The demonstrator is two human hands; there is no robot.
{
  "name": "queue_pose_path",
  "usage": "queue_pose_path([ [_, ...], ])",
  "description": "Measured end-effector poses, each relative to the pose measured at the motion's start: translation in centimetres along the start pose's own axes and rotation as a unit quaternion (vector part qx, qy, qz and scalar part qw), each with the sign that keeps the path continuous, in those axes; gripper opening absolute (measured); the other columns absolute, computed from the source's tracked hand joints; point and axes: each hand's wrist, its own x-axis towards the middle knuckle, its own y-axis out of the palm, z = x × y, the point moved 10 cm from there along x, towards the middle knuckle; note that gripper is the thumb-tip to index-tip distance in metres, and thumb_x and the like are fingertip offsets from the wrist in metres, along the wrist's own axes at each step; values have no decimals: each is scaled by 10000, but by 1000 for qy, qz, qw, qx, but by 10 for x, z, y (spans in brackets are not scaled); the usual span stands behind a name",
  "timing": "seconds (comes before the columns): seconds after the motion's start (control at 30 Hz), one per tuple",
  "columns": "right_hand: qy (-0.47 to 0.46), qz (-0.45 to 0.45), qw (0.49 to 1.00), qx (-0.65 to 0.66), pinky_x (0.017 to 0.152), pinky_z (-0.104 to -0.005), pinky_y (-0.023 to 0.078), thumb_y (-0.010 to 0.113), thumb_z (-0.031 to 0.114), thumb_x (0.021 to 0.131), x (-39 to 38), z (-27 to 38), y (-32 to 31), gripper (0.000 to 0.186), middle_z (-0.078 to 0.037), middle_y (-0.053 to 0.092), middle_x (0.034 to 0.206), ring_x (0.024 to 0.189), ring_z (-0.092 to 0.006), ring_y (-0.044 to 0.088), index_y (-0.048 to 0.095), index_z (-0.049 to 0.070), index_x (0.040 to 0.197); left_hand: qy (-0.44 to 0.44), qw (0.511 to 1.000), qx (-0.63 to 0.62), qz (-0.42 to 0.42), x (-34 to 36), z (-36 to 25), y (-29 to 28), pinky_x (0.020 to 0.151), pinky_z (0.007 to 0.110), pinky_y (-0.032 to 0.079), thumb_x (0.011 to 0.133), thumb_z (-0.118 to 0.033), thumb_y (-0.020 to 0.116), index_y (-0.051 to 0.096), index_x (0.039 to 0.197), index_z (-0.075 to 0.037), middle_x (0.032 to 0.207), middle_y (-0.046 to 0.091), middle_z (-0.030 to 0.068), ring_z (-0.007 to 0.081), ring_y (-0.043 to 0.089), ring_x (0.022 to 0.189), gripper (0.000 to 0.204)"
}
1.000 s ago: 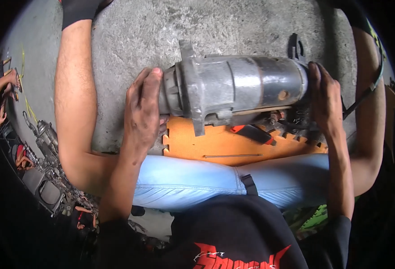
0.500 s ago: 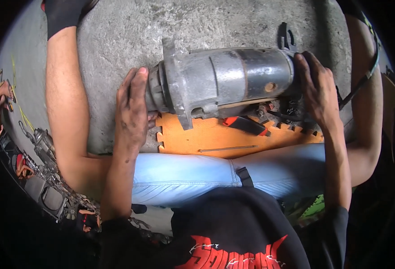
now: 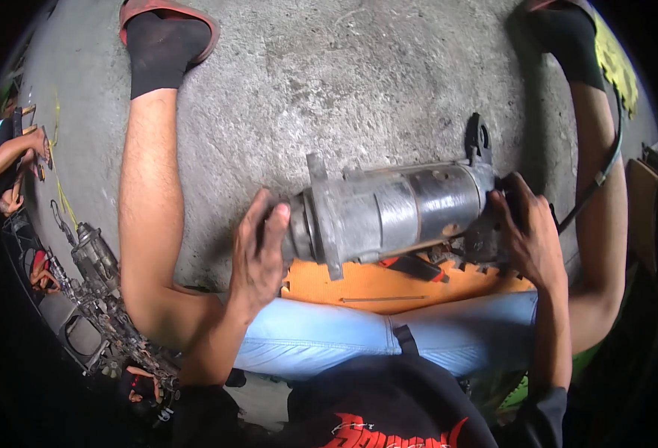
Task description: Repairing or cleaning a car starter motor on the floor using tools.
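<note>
A heavy grey metal starter motor lies sideways between my hands, with a dark band round its body and a flange near its left end. My left hand is pressed to its round nose end, fingers and thumb around it. My right hand grips the opposite end, where a black bracket sticks up; some of its fingers are hidden. Partly under the motor is an orange foam mat. On it lie a red-and-black tool and a thin metal rod.
My legs are spread on either side over a grey concrete floor. To the left lie another grey motor-like part and a heap of metal parts. Another person sits at the far left. A dark cable runs past my right leg.
The view has shifted, showing more floor and my feet. The starter motor has come lower and slightly nearer to me, both hands staying on its ends.
</note>
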Motion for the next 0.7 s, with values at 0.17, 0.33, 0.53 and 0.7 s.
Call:
queue_pose_path([
  [0.17, 42, 42, 998, -4, 671, -497, 417, 579, 229, 997, 0, 0, 6, 294, -288, 576, 744, 711, -481, 554, 555, -61, 1042, -82, 996, -29, 16, 7, -20, -3, 1046, 511, 420, 1059, -297, 382, 436, 1248, 213, 1250, 491, 451, 580, 488, 1181, 547],
  [0.33, -20, 92, 989, -112, 829, -468, 475, 514, 174, 1020, 0, -12, 20, 300, -306, 606, 1080, 909, -447, 601, 555, -1, 1261, -1, 1000, -5, -3, -8, -14, -6, 1053, 545, 413, 1037, -144, 438, 422, 1371, 82, 1322, 454, 430, 561, 512, 1172, 404],
  [0.53, -89, 89, 973, -195, 958, -466, 466, 478, 146, 1024, -1, -23, 48, 400, -301, 504, 1365, 1067, -454, 578, 495, 91, 1420, 170, 976, 137, -10, -23, -34, 2, 1006, 573, 457, 1002, -20, 513, 385, 1462, -76, 1385, 405, 415, 545, 520, 1202, 480],
  [0.7, 100, 47, 984, -142, 652, -529, 508, 588, 330, 986, 19, -13, 16, 353, -285, 638, 776, 736, -478, 635, 616, -14, 908, 302, 930, 195, -80, -35, -48, 7, 973, 554, 505, 968, -2, 591, 385, 1481, -153, 1376, 432, 381, 533, 526, 1202, 573],
])
